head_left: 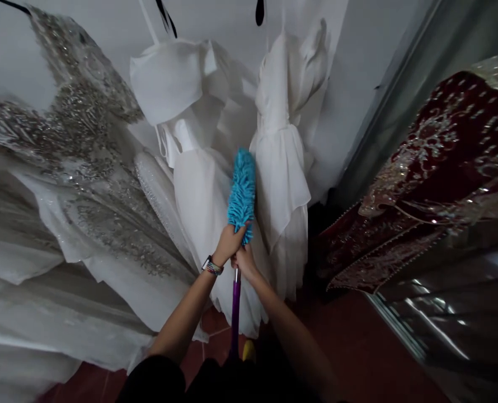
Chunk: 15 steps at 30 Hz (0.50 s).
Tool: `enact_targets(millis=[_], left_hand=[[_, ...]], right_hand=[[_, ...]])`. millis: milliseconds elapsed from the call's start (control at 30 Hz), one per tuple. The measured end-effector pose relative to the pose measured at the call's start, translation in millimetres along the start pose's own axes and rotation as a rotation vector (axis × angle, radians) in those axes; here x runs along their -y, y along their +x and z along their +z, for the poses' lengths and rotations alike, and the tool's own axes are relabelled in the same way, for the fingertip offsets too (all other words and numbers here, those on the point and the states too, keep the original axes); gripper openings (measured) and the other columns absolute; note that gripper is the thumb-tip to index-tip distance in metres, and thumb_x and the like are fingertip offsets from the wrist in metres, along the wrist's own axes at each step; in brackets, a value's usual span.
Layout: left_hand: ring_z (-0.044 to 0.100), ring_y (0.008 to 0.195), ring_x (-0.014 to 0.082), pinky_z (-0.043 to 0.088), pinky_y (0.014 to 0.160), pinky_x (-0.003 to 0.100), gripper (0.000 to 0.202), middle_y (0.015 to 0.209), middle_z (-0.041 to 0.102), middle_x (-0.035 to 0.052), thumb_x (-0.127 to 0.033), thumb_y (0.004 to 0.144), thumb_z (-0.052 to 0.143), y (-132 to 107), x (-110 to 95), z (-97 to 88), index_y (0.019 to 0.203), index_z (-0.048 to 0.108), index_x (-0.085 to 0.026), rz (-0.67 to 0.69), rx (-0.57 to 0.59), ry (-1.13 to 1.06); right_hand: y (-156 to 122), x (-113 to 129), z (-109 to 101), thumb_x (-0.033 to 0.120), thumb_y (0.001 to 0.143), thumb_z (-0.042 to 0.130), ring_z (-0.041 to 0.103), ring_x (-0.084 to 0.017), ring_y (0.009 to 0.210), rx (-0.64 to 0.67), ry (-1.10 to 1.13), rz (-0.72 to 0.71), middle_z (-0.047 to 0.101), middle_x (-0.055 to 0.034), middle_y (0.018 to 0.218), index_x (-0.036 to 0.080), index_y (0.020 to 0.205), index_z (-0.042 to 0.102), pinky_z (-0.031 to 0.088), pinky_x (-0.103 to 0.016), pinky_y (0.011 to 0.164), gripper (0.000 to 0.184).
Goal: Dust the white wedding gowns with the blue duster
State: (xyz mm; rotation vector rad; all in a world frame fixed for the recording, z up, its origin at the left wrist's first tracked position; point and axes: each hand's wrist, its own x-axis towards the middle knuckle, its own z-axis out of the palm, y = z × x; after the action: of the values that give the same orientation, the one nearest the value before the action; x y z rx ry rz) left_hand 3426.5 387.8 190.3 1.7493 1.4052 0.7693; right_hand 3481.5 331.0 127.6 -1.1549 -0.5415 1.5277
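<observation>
A blue microfibre duster head (241, 196) stands upright on a purple handle (235, 308). My left hand (229, 244), with a watch and a beaded bracelet (212, 266) on its wrist, closes around the base of the blue fibres. Just below it, my right hand (244, 261) grips the top of the handle. The duster head rises between a white gown (201, 224) and a second white gown (280, 184), and it appears to lie against their fabric. To the left spreads a silver-beaded white gown (81, 168).
A dark red embroidered garment (433, 168) hangs at the right, beside a glossy glass or metal panel (442, 313). Behind the gowns rises a white wall (358, 73). Below is a red tiled floor (358, 347), with a small yellow object (249, 351) near the handle's foot.
</observation>
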Motion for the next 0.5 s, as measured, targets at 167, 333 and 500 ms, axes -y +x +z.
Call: enact_targets(millis=[167, 333, 500], left_hand=[[0.079, 0.099, 0.0284, 0.060, 0.099, 0.038, 0.044, 0.102, 0.085, 0.0115, -0.055, 0.107, 0.061, 20, -13, 13.2, 0.111, 0.080, -0.015, -0.044, -0.167, -0.045], [0.076, 0.128, 0.0362, 0.054, 0.117, 0.047, 0.041, 0.124, 0.084, 0.0169, -0.048, 0.104, 0.069, 45, -24, 42.9, 0.127, 0.080, -0.016, -0.230, -0.171, 0.022], [0.067, 0.146, 0.0332, 0.047, 0.128, 0.045, 0.058, 0.148, 0.076, 0.0138, -0.055, 0.105, 0.069, 115, -56, 59.0, 0.148, 0.073, -0.018, -0.097, -0.225, -0.141]], right_hand=[[26, 39, -25, 0.049, 0.090, 0.070, 0.032, -0.008, 0.037, 0.171, -0.078, 0.106, 0.038, 0.0113, 0.044, 0.028, 0.074, 0.043, 0.025, -0.021, 0.038, 0.038], [30, 63, -54, 0.053, 0.096, 0.065, 0.027, -0.007, 0.038, 0.213, 0.001, 0.285, 0.033, 0.0139, 0.050, 0.028, 0.083, 0.041, 0.020, -0.020, 0.038, 0.037], [105, 108, -75, 0.045, 0.098, 0.062, 0.068, -0.023, 0.067, 0.121, -0.283, -0.170, 0.067, -0.0013, 0.067, 0.022, 0.109, 0.072, 0.058, -0.031, 0.065, 0.027]])
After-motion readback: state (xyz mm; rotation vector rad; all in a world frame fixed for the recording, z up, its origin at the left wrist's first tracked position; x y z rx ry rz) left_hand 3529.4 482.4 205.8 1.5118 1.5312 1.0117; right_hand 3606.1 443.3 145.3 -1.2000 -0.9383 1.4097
